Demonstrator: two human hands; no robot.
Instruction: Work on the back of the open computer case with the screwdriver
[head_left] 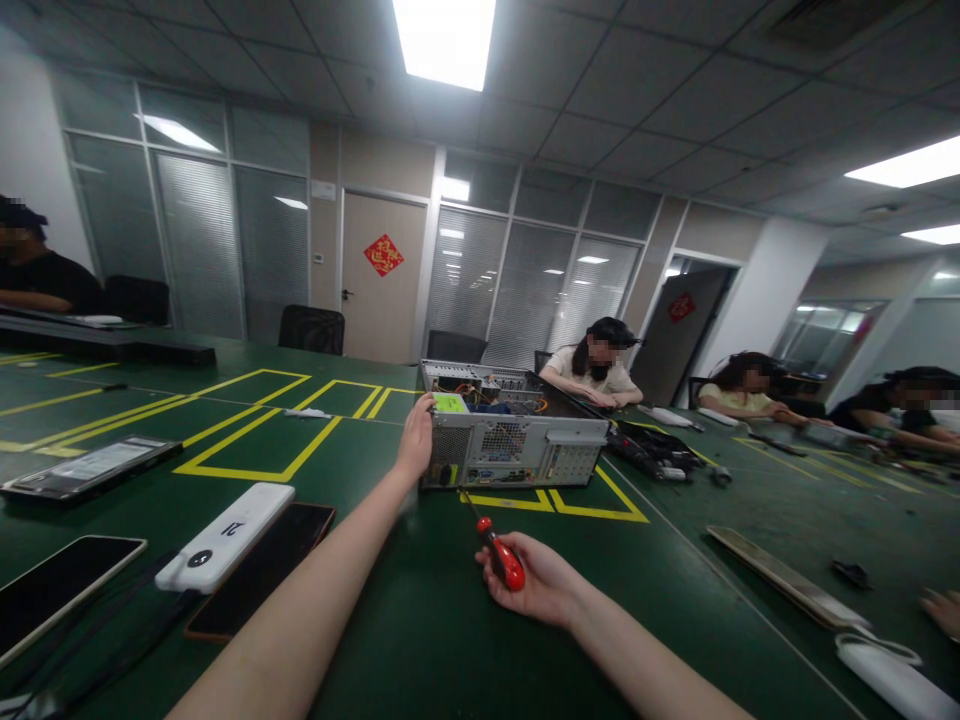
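The white oblong power bank point(225, 535) on the green table point(420, 620) bears dark marks that look like the digits "21", seen at a slant. The red diamond-shaped paper sign point(383, 255) on the beige door point(375, 320) carries gold characters too blurred to read. The light green label point(450, 403) on the open grey metal computer case point(517, 450) is also illegible.

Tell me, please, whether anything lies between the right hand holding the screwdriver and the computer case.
Nothing visible does. Only bare green table with yellow tape lines lies between the right hand, holding the red screwdriver, and the computer case. The left hand touches the case's left edge.
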